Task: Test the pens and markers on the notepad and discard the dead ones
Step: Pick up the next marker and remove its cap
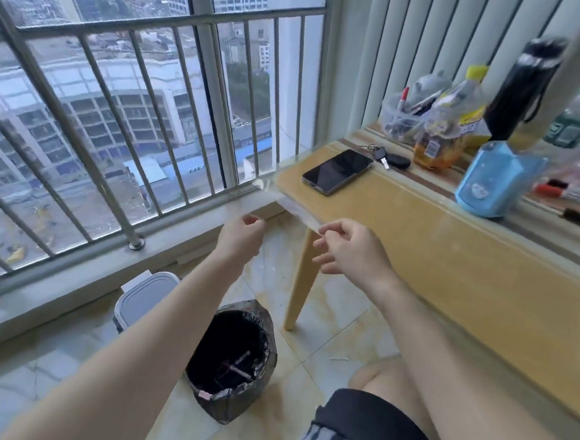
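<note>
table | phone, keys, bottle, blue holder (pens at right)

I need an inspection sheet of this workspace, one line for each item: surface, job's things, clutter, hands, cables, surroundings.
Surface: wooden table under a clear cover.
Job's things: pens in a clear tub; markers at the table's right end; bin with a black liner on the floor, pens inside; no notepad seen.
Clutter: phone, keys, bottle, black flask, blue holder.
Hands: left hand and right hand held out near the table's corner, fingers curled; what they hold cannot be told.
Cables: nothing seen.
Surroundings: window railing; white lidded box beside the bin.
</note>
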